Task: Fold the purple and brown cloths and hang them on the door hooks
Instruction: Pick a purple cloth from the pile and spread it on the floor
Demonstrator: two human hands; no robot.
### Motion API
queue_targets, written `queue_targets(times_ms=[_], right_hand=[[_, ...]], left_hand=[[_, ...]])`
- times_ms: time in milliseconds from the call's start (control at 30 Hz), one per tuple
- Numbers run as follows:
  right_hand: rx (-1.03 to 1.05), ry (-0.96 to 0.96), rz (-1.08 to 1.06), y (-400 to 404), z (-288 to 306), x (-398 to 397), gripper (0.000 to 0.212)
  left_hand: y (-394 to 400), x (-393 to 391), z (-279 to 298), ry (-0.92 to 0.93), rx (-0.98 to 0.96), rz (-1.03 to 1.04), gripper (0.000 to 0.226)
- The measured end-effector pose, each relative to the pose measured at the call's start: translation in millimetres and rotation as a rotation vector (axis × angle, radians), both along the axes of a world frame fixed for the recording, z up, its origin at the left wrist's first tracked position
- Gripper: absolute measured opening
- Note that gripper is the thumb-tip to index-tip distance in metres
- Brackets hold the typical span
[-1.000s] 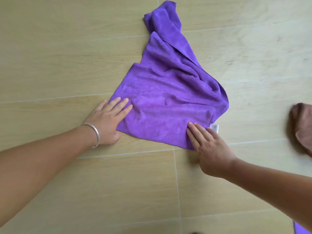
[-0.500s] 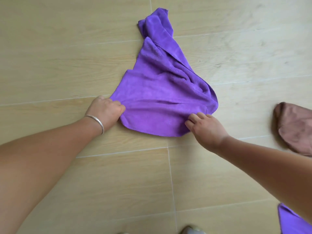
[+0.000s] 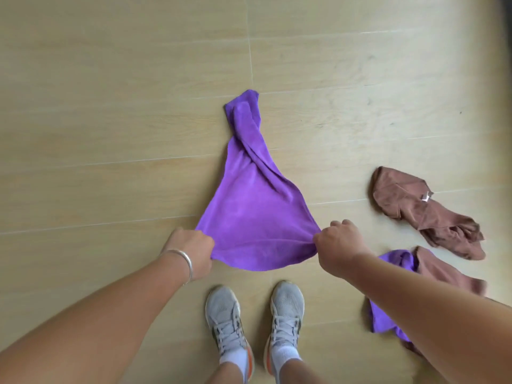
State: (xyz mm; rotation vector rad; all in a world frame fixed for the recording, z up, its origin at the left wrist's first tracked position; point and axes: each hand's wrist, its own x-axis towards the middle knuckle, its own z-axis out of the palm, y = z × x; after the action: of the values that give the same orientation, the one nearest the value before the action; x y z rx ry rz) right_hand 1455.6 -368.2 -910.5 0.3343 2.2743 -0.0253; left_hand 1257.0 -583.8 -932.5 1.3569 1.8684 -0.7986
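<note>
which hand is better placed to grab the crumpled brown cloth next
Right. The right hand pinches the purple microfibre cloth on the side nearest the crumpled brown cloth; the left hand is farther away.

Soft, even daylight fills my view, bright without harsh glare. The pale wood-look floor (image 3: 110, 134) has a faint sheen toward the upper right, where it washes out slightly. Shadows are weak and diffuse, a thin one under the purple cloth (image 3: 255, 212) I hold. The wide lens bends floor lines and stretches my forearms at the lower edges. The far right edge is smeared, with a dark corner at top right.
</note>
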Motion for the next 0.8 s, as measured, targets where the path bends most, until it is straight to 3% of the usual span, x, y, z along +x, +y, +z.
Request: queue_targets(times_ms=[167, 367, 600, 800], right_hand=[[-0.013, 0.098, -0.051, 1, 65, 0, 0.029], [0.046, 0.286, -0.193, 61, 139, -77, 0.022], [0.149, 0.512, -0.257, 140, 261, -188, 0.019], [0.185, 0.671, -0.339, 162, 337, -215, 0.029]], left_hand=[[-18, -11, 65, -0.003, 0.04, 0.117, 0.026], [9, -106, 155, 0.025, 0.131, 0.464, 0.014], [83, -217, 275, 0.136, 0.502, 0.642, 0.025], [117, -252, 357, 0.224, 0.729, 0.632, 0.022]])
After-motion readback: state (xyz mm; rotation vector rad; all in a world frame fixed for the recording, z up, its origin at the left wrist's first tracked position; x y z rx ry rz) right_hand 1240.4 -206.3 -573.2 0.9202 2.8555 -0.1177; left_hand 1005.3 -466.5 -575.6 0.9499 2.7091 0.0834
